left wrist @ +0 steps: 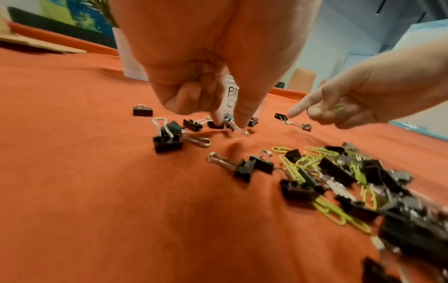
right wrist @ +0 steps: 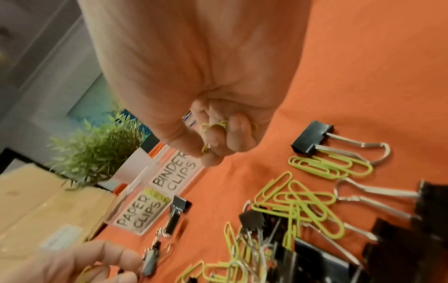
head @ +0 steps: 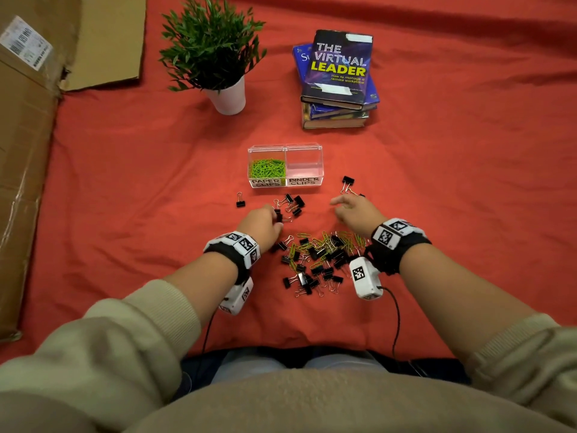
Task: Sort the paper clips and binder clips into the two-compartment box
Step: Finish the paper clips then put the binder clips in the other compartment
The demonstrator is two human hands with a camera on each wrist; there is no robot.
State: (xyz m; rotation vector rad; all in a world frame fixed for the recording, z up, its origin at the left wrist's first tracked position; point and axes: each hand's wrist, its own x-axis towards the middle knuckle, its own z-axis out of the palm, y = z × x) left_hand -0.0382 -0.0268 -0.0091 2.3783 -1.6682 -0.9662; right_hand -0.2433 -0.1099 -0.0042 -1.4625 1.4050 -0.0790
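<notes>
**Binder clips lie loose, paper clips partly boxed**

The left hand [head: 262,225] pinches a black binder clip [left wrist: 215,124] just in front of the two-compartment box [head: 284,165]. The right hand [head: 354,210] is curled around green paper clips [right wrist: 214,126]. The mixed pile [head: 318,260] lies nearer the person than the box. Binder clips look stiff and light; best held by the black body, since the wire handles swing.

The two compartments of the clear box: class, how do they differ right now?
The paper clips compartment holds a heap of green paper clips; the binder clips compartment looks empty. Their handwritten labels differ: PAPER CLIPS against BINDER CLIPS. Both are clear, similar in size, side by side in one box.
</notes>
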